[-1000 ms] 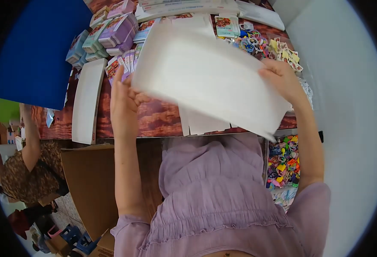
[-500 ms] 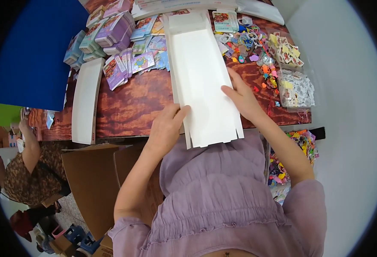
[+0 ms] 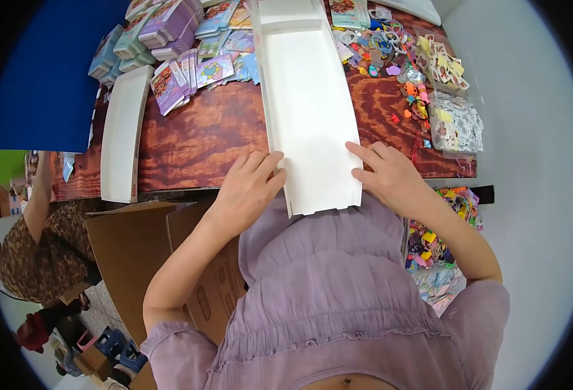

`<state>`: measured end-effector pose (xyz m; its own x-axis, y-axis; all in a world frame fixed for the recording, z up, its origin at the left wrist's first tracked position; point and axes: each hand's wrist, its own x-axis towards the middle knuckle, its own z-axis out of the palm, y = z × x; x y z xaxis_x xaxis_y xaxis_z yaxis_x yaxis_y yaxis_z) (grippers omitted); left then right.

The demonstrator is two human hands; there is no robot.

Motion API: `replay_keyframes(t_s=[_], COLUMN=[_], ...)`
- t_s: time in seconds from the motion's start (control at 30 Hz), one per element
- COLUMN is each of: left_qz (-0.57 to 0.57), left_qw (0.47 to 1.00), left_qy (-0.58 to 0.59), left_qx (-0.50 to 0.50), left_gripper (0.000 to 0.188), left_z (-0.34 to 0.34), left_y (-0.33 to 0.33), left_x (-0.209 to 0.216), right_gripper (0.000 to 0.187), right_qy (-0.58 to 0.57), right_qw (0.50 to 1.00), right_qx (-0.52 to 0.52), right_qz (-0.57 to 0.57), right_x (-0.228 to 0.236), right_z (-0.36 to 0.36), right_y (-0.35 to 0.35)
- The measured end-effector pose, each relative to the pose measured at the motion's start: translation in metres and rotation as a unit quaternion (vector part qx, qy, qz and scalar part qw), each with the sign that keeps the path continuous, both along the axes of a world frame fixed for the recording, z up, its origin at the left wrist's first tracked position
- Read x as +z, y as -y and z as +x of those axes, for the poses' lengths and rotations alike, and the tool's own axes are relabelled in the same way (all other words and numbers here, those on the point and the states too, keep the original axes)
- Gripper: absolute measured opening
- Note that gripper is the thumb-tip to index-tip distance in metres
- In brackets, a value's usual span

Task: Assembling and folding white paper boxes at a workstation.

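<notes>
A long, shallow white cardboard box (image 3: 312, 117) lies lengthwise in front of me, its near end reaching past the table edge. Notched tabs show along that near end, and its far end has a raised fold. My left hand (image 3: 251, 185) pinches the left side wall close to the near end, fingers bent over the rim. On the opposite side wall my right hand (image 3: 390, 179) grips with forefinger and thumb at the rim. The box is bare inside. Fingertips under the walls are hidden.
Another white box tray (image 3: 120, 136) lies left. Behind are stacked card packs (image 3: 169, 29) and loose printed cards (image 3: 215, 70). Small colourful charms (image 3: 377, 55) and clear bags of paper pieces (image 3: 455, 127) are right. An open brown carton (image 3: 130, 260) stands below left; another person (image 3: 46, 253) is beyond.
My right hand has slid down the side wall toward the near end, level with my left. The corner flaps, spread before, now stand in line with the walls. The view has shifted slightly.
</notes>
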<state>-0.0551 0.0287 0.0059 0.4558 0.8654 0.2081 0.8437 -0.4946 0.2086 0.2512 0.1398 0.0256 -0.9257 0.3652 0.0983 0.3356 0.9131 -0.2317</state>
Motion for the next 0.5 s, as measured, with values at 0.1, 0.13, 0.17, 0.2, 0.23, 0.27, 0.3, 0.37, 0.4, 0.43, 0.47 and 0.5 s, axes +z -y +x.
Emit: replay_keyframes(t_s=[0.1, 0.13, 0.17, 0.2, 0.23, 0.27, 0.3, 0.37, 0.4, 0.43, 0.47, 0.5], left_qz=[-0.022, -0.023, -0.028, -0.032, -0.032, -0.048, -0.065, -0.063, -0.06, -0.06, -0.061, -0.062], left_qw=[0.999, 0.999, 0.999, 0.999, 0.999, 0.998, 0.996, 0.996, 0.996, 0.995, 0.996, 0.996], left_qy=[0.032, 0.032, 0.027, 0.023, 0.023, 0.012, 0.0, 0.0, 0.003, 0.003, 0.007, 0.011], left_qx=[-0.022, -0.023, -0.025, -0.026, -0.027, -0.045, -0.064, -0.069, -0.073, -0.073, -0.071, -0.07], left_gripper=[0.026, 0.026, 0.026, 0.026, 0.026, 0.028, 0.03, 0.031, 0.033, 0.033, 0.034, 0.035], left_z=[0.0, 0.001, 0.001, 0.002, 0.003, 0.004, 0.005, 0.003, 0.001, 0.001, 0.0, 0.0], left_y=[-0.003, -0.003, -0.004, -0.004, -0.001, 0.002, 0.004, 0.004, 0.005, 0.007, 0.008, 0.008], left_x=[-0.005, -0.004, -0.002, -0.001, -0.002, -0.004, -0.005, -0.007, -0.008, -0.009, -0.009, -0.009], right_gripper=[0.02, 0.02, 0.02, 0.019, 0.019, 0.019, 0.018, 0.017, 0.016, 0.016, 0.019, 0.022], right_qy=[-0.002, -0.002, -0.004, -0.005, -0.005, -0.002, 0.0, -0.021, -0.041, -0.04, -0.042, -0.043], right_qw=[0.999, 0.999, 0.999, 0.998, 0.998, 0.998, 0.998, 0.998, 0.998, 0.998, 0.998, 0.999], right_qx=[0.024, 0.023, 0.033, 0.044, 0.043, 0.044, 0.045, 0.04, 0.036, 0.036, 0.033, 0.029], right_qz=[0.032, 0.031, 0.034, 0.038, 0.038, 0.04, 0.042, 0.036, 0.03, 0.03, 0.019, 0.007], right_x=[-0.008, -0.011, -0.014, -0.015, -0.015, -0.014, -0.015, -0.02, -0.022, -0.024, -0.026, -0.026], right_z=[0.0, 0.0, 0.0, 0.0, 0.0, 0.001, 0.001, 0.004, 0.004, 0.004, 0.004, 0.004], right_y=[-0.001, -0.001, 0.0, 0.0, 0.0, 0.0, 0.0, -0.002, -0.003, -0.004, -0.006, -0.007])
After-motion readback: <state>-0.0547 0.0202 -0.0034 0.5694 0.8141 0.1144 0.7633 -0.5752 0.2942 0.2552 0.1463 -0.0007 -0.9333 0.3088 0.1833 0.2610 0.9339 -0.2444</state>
